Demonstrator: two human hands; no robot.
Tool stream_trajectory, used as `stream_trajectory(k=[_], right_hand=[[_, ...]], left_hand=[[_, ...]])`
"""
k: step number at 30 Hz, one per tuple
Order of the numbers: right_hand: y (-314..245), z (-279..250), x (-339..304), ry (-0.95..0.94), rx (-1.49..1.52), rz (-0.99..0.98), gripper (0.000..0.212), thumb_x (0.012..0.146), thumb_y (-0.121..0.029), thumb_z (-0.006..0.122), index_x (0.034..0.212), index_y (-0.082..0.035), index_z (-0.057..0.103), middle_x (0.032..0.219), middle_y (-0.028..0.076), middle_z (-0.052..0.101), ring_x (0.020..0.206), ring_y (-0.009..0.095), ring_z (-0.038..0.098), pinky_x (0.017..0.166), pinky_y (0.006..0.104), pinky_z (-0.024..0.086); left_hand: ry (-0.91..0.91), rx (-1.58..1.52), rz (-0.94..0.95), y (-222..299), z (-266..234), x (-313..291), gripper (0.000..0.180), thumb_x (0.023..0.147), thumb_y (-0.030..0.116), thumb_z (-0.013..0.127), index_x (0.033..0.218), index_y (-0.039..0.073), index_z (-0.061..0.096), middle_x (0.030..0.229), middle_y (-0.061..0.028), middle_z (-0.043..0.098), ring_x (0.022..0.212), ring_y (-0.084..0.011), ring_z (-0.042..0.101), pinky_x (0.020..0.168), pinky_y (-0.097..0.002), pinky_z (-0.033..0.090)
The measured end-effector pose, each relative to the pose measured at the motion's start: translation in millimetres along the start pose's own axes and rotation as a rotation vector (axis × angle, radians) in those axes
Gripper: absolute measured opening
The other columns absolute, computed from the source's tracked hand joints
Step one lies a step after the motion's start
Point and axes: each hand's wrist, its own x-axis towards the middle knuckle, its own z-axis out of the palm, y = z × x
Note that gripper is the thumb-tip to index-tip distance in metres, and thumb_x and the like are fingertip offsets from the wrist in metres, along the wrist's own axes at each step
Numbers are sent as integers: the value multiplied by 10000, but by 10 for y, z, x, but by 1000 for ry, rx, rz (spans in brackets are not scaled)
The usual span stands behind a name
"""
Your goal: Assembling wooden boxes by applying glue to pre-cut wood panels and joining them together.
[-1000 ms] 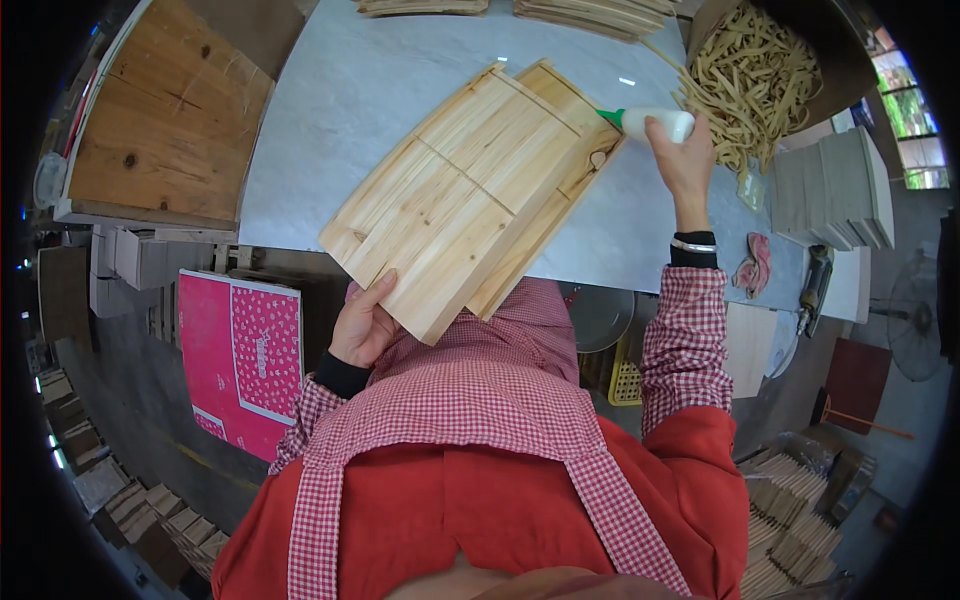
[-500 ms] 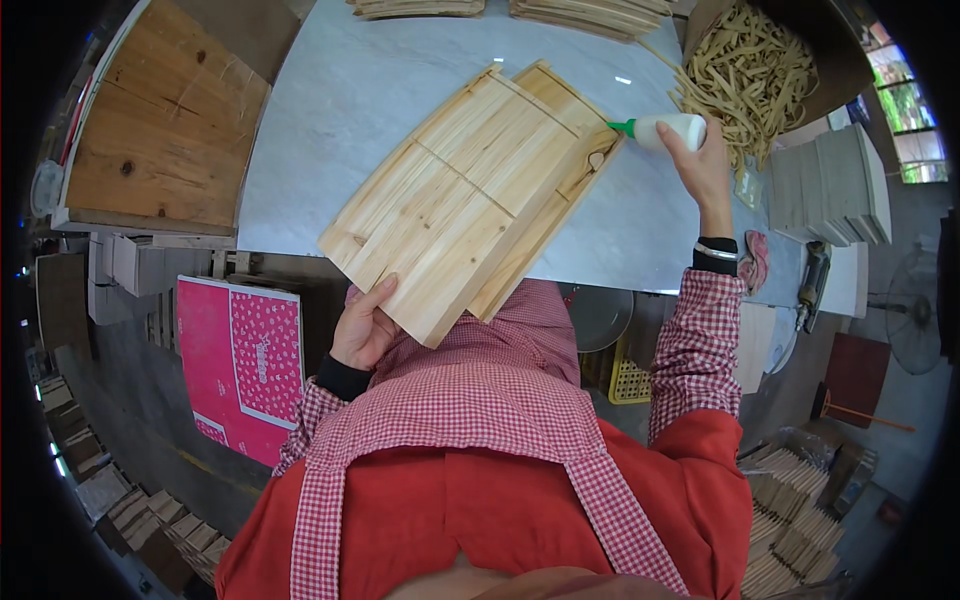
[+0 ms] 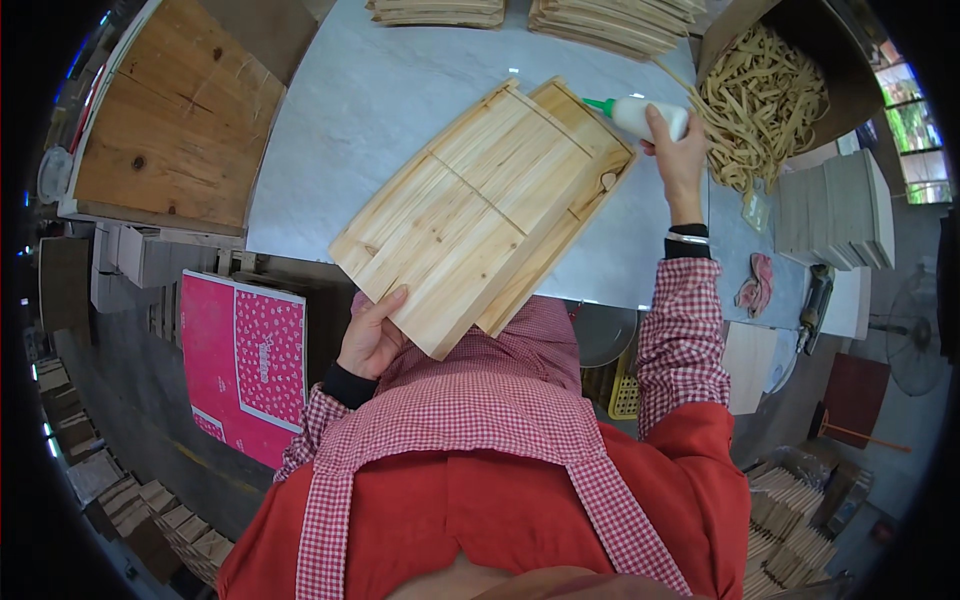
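Observation:
Two grooved pine boards lie overlapped at a slant, reaching over the table's near edge. My left hand (image 3: 374,335) grips the near left corner of the upper board (image 3: 470,205), its thumb on top and the fingers beneath. The lower board (image 3: 590,190) sticks out along the right side and far end, with a knot near its right edge. In my right hand (image 3: 680,155) is a white squeeze bottle (image 3: 638,117) with a green nozzle. Its tip points left, by the far right edge of the lower board; whether it touches cannot be made out.
Stacked wooden slats (image 3: 610,25) lie at the table's (image 3: 340,130) far edge. Right of them, a box holds tangled pale strips (image 3: 765,105). Grey panels (image 3: 835,212), a pink cloth (image 3: 755,285) and a dark tool (image 3: 815,300) are farther right. A large wooden panel (image 3: 185,120) stands left.
The bottle in my right hand has moved left and slightly up along the boards' far edge. My left hand keeps its hold on the upper board; the whole view has shifted a little.

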Motion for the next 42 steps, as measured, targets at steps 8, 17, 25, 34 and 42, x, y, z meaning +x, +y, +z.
stream_trajectory(k=[8,17,25,34,42], right_hand=[[151,363,224,-4,-203,-209,572,756,-366,767,1103,19,525,955,192,651,816,286,662,704,380,533],[-9,313,297,-172,-354,-430,493,771,-318,757,1107,-34,536,921,184,656,804,297,654,722,365,522],[-71,-41,170,-202,-432,-469,457,756,-275,752,1079,-29,542,909,186,646,803,308,643,707,383,511],[-85,-696,-154,-200,-489,-451,450,737,-226,758,1082,-33,543,876,165,627,796,299,634,701,380,499],[-128,-324,-324,-72,-243,-264,453,759,-268,770,1066,-16,554,886,144,636,790,239,633,709,350,505]], left_hand=[[17,-8,-7,1,30,-7,528,902,105,626,1369,35,389,1312,-132,531,1185,-261,548,979,-442,483],[28,-42,-44,9,-17,23,534,902,87,620,1377,42,379,1315,-138,526,1189,-269,545,979,-453,483],[19,-53,-24,-8,-40,55,528,897,49,612,1367,65,371,1306,-135,525,1174,-287,555,931,-497,511],[0,-79,-56,4,-109,97,529,895,43,611,1364,66,366,1305,-135,521,1173,-299,554,935,-505,508],[-71,-221,-65,31,-101,165,521,898,39,607,1360,39,367,1311,-146,516,1175,-297,553,967,-475,495]])
